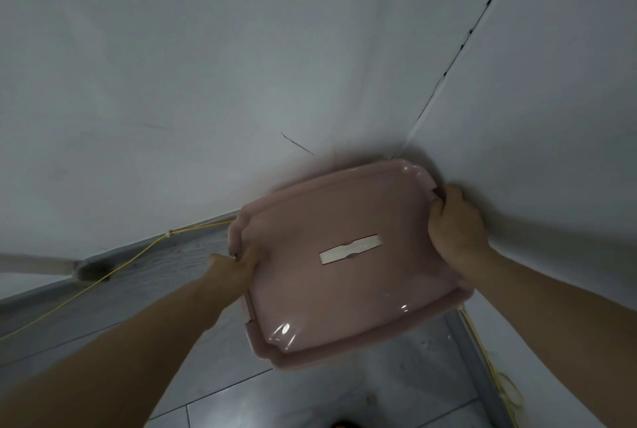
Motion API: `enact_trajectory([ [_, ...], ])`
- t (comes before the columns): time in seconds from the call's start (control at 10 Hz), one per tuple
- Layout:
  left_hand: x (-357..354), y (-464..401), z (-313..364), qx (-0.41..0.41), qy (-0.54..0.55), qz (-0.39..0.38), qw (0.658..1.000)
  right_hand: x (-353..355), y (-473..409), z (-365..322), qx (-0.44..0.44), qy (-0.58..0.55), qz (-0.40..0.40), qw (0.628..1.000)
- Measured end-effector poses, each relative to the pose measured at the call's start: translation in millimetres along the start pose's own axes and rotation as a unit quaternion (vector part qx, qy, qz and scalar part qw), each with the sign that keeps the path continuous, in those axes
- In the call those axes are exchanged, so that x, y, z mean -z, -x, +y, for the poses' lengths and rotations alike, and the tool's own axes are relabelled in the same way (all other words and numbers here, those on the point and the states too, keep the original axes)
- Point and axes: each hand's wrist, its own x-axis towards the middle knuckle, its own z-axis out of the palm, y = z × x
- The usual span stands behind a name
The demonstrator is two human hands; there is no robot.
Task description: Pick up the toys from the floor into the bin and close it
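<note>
The pink lid [344, 262], held in the room corner above the floor [241, 386], appears light, rigid and glossy-slick; left hand [238, 267] and right hand [455, 221] each grip an opposite edge notch.

Both arms reach forward and slightly inward from the bottom corners of the view, bare from the elbow down. The left forearm runs up from the lower left, long and nearly straight, ending at the left hand [238, 264], whose fingers curl under an edge while the thumb lies on top, so only the back of the hand and the thumb show clearly. The right forearm comes in from the right side at a shallower angle, wrist bent a little. The right hand [455, 221] sits higher and farther forward than the left, knuckles up, fingers wrapped tightly over an edge. The hands are well apart, facing each other.
</note>
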Motion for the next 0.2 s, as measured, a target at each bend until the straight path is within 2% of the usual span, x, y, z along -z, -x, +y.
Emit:
enact_trajectory([
  [0.1, 27, 38, 24, -0.058, -0.058, 0.024, 0.996, 33, 26, -28, -0.003, -0.086, 0.020, 0.996],
  [0.2, 73, 112, 17, -0.173, -0.118, -0.011, 0.978, 103, 72, -73, 0.015, -0.250, 0.086, 0.964],
])
